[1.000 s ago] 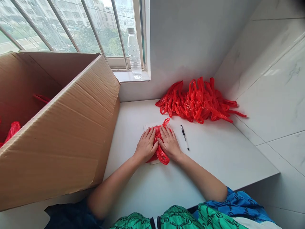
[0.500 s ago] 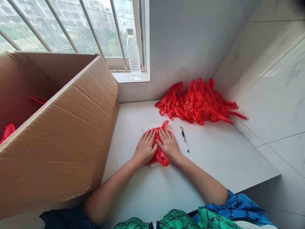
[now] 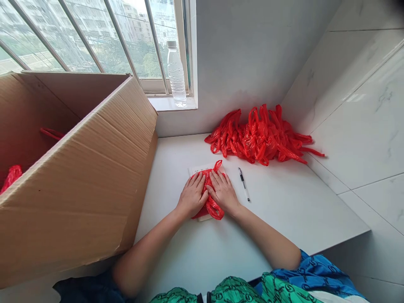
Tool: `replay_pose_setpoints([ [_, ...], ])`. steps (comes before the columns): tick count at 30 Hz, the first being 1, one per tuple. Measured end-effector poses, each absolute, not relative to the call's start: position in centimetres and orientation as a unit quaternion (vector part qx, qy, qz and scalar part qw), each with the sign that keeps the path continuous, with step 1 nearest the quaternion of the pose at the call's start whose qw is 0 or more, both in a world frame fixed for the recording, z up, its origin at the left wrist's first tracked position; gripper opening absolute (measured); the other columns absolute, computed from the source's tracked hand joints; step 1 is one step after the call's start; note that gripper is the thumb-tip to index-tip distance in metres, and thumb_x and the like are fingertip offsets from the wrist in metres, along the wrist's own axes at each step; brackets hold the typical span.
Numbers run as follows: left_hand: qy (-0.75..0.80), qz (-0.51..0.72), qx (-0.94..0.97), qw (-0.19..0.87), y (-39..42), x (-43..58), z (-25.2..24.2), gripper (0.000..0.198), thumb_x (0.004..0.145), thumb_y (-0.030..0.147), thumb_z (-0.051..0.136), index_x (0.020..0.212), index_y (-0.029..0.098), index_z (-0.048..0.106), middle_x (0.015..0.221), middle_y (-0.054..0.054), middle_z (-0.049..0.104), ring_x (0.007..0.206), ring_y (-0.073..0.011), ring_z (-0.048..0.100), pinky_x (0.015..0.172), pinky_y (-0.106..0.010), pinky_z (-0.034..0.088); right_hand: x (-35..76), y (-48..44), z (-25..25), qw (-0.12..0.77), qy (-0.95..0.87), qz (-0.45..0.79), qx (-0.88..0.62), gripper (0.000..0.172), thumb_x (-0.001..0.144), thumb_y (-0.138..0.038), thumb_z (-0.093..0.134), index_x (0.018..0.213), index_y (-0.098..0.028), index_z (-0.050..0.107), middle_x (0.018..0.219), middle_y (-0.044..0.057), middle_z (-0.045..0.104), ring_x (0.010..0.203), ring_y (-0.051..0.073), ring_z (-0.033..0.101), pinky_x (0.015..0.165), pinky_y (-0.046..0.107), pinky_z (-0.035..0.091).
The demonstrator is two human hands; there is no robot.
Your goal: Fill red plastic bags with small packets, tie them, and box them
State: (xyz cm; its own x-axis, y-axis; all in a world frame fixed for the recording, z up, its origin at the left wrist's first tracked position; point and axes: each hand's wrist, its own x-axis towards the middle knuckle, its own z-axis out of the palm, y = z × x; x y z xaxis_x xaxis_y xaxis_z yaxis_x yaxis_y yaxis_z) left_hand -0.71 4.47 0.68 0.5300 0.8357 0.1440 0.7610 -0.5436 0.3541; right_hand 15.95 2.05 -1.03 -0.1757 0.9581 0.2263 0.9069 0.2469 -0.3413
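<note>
The left hand [image 3: 192, 195] and the right hand [image 3: 223, 192] lay flat, side by side, on a folded red plastic bag [image 3: 208, 187]. Neither grip pinched anything: both were open, with the fingers extended and pressed down on the plastic, and the fingertips of the two hands nearly met along the middle of the bag. A loop of the bag stuck up beyond the fingers, and a bunched end bulged out below the right hand. The bag lay on a white card [image 3: 198, 169] with faint print on it, whose top edge and lower corner showed past the red plastic.

Both lay on a white table [image 3: 261, 227], towards its middle. A black-and-silver pen [image 3: 243, 184] lay just beside the right hand, with open table beyond it up to the marble-tiled wall [image 3: 356, 118]. The table's front edge ran below and to the right of the forearms. To the left, the tall side of a cardboard box [image 3: 78, 168] stood near the left hand, leaving only a narrow strip of table between them. Inside the box lay a few red bags [image 3: 11, 176]. Well ahead of the hands, a heap of red plastic bags [image 3: 260, 136] lay against the back wall, beneath and to the right of the window.
</note>
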Motion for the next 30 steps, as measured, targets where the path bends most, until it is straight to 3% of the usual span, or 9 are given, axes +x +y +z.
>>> replay_pose_setpoints([
  [5,0.453,0.168,0.841,0.242,5.2,-1.4,1.1,0.057,0.098,0.038,0.037,0.15,0.016,0.042,0.16,-0.01,0.033,0.152,-0.0252,0.021,0.125,-0.05,0.017,16.7,2.3,-0.1,0.235,-0.754,0.161,-0.592,0.061,0.104,-0.05,0.03,0.153,-0.015,0.038,0.161,0.01,0.035,0.152,0.028,0.024,0.124,0.053,0.015],
  [9,0.465,0.314,0.723,0.402,5.8,-3.2,2.8,0.052,0.103,0.045,0.028,0.144,0.02,0.048,0.15,-0.01,0.05,0.141,-0.0213,0.045,0.116,-0.041,0.037,19.8,2.4,1.8,0.409,-0.673,0.254,-0.561,0.055,0.102,-0.054,0.036,0.144,-0.021,0.049,0.149,0.01,0.053,0.14,0.023,0.046,0.117,0.044,0.034],
  [11,0.488,0.38,0.684,0.387,5.6,-3.6,4.3,0.049,0.102,0.047,0.033,0.136,0.019,0.054,0.139,-0.01,0.06,0.13,-0.021,0.055,0.108,-0.037,0.045,21.7,2.4,2.6,0.496,-0.619,0.243,-0.559,0.049,0.101,-0.052,0.04,0.133,-0.02,0.058,0.137,0.011,0.062,0.129,0.022,0.056,0.11,0.04,0.042],
  [13,0.5,0.365,0.712,0.331,5.1,-3.3,5.9,0.043,0.1,0.047,0.039,0.125,0.02,0.061,0.128,-0.008,0.065,0.12,-0.0217,0.06,0.101,-0.035,0.048,23.2,2.4,3.0,0.536,-0.586,0.226,-0.564,0.043,0.1,-0.052,0.044,0.119,-0.019,0.065,0.123,0.011,0.07,0.118,0.023,0.063,0.104,0.039,0.046],
  [17,0.518,0.179,0.811,0.203,3.9,-0.8,7.7,0.043,0.098,0.052,0.042,0.12,0.023,0.065,0.117,-0.008,0.066,0.113,-0.027,0.059,0.089,-0.039,0.049,24.5,2.8,2.9,0.533,-0.572,0.217,-0.584,0.04,0.099,-0.051,0.044,0.102,-0.02,0.07,0.102,0.008,0.076,0.101,0.023,0.069,0.092,0.036,0.05],
  [20,0.528,0.109,0.828,0.156,3.3,0.9,7.2,0.05,0.087,0.058,0.06,0.118,0.02,0.064,0.118,-0.013,0.063,0.114,-0.0341,0.055,0.088,-0.043,0.047,24.2,3.1,2.6,0.512,-0.604,0.197,-0.578,0.038,0.099,-0.048,0.045,0.092,-0.022,0.071,0.094,0.006,0.077,0.095,0.022,0.07,0.088,0.034,0.05],
  [23,0.536,0.172,0.789,0.248,3.2,1.2,6.1,0.034,0.072,0.042,0.077,0.094,0.02,0.065,0.114,-0.012,0.063,0.117,-0.0368,0.052,0.09,-0.043,0.044,23.8,3.0,2.7,0.499,-0.626,0.183,-0.571,0.036,0.098,-0.046,0.046,0.087,-0.023,0.072,0.09,0.005,0.077,0.091,0.022,0.07,0.087,0.033,0.05],
  [26,0.546,0.238,0.73,0.337,4.1,0.4,5.3,0.018,0.076,0.034,0.071,0.076,0.021,0.058,0.092,-0.008,0.064,0.106,-0.0323,0.057,0.085,-0.039,0.044,23.5,2.7,3.0,0.5,-0.623,0.202,-0.568,0.035,0.098,-0.046,0.047,0.089,-0.024,0.072,0.091,0.004,0.077,0.09,0.021,0.071,0.087,0.033,0.05],
  [30,0.538,0.313,0.636,0.456,6.0,-1.3,5.5,0.025,0.084,0.044,0.061,0.081,0.019,0.059,0.078,-0.004,0.064,0.084,-0.0252,0.064,0.073,-0.035,0.048,23.0,2.1,3.2,0.477,-0.611,0.269,-0.571,0.042,0.096,-0.056,0.047,0.085,-0.023,0.071,0.086,0.004,0.076,0.086,0.021,0.071,0.08,0.032,0.052],
])
